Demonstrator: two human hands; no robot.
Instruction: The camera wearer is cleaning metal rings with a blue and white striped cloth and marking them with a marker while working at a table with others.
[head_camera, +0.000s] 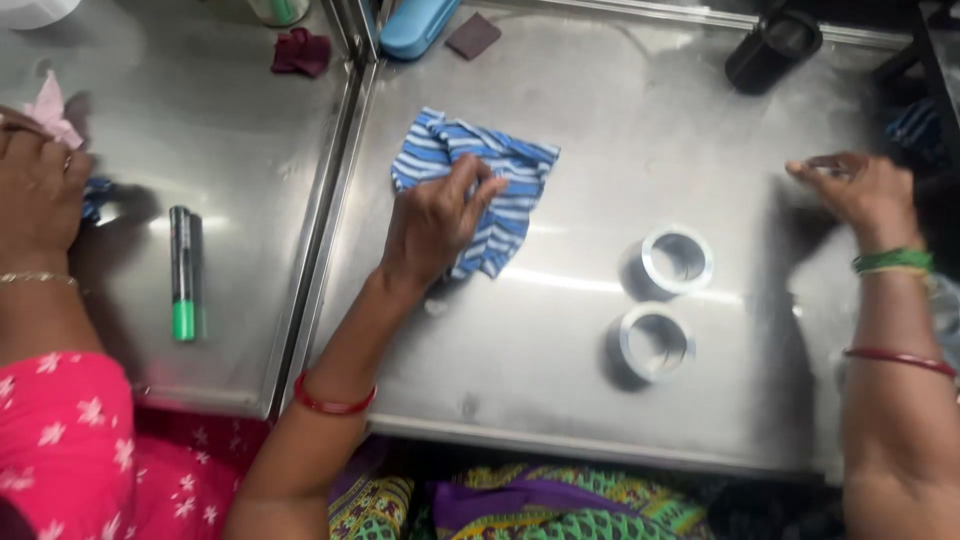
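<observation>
— Where is the striped cloth (478, 185) just now?

— Bunched on the steel table (560, 390), toward its back left part. The left hand (432, 222) lies on the cloth's lower left, fingers (480, 196) curled down and pinching a fold of it.

— How far along does the wiping look?

— I judge it part way: the cloth has no contact with the two metal rings (665, 305), which stand well apart to its right, one in front of the other.

— And the right hand (855, 190)?

— Near the table's right edge, holding nothing I can see; its fingers hang loosely bent.

— Anything else around?

— A black cylinder (772, 48) at the back right, a green marker (183, 272) on the neighbouring table, and another person's hand (38, 190) beside it.
</observation>
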